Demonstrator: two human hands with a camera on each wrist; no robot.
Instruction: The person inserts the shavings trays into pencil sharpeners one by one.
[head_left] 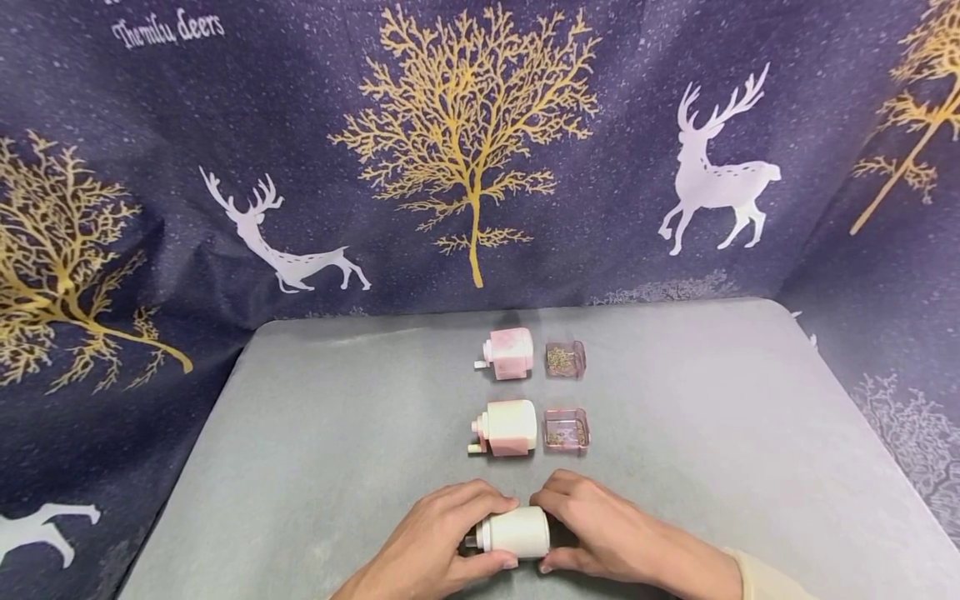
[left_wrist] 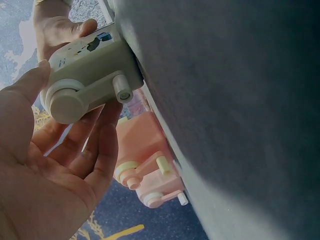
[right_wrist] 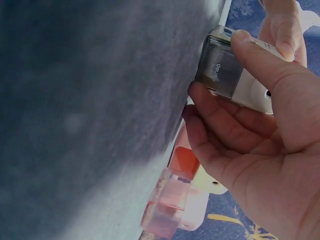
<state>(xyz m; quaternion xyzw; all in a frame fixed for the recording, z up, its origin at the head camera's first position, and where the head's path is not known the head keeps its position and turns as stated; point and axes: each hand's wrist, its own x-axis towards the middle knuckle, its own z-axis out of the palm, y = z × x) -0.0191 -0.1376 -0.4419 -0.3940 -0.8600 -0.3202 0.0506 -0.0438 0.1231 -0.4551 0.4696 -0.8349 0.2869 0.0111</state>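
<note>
A cream-white crank pencil sharpener (head_left: 519, 533) stands at the table's near side between both hands. My left hand (head_left: 450, 533) grips it at the crank end, with thumb and fingers on opposite sides. The crank handle (left_wrist: 121, 89) points out toward the left wrist camera. My right hand (head_left: 611, 537) pinches the other end between thumb and fingers. There, the dark see-through shavings drawer (right_wrist: 216, 65) sits in the sharpener body, under the right thumb and fingertips. What the drawer holds is hard to tell.
Beyond the hands stand a cream-and-pink sharpener (head_left: 510, 427) and a pink sharpener (head_left: 512, 353), cranks to the left. Right of each lies its pulled-out clear pink drawer, the nearer drawer (head_left: 567, 448) and the farther drawer (head_left: 581, 360), both with shavings. A patterned dark cloth (head_left: 465, 308) hangs behind the grey table (head_left: 337, 458).
</note>
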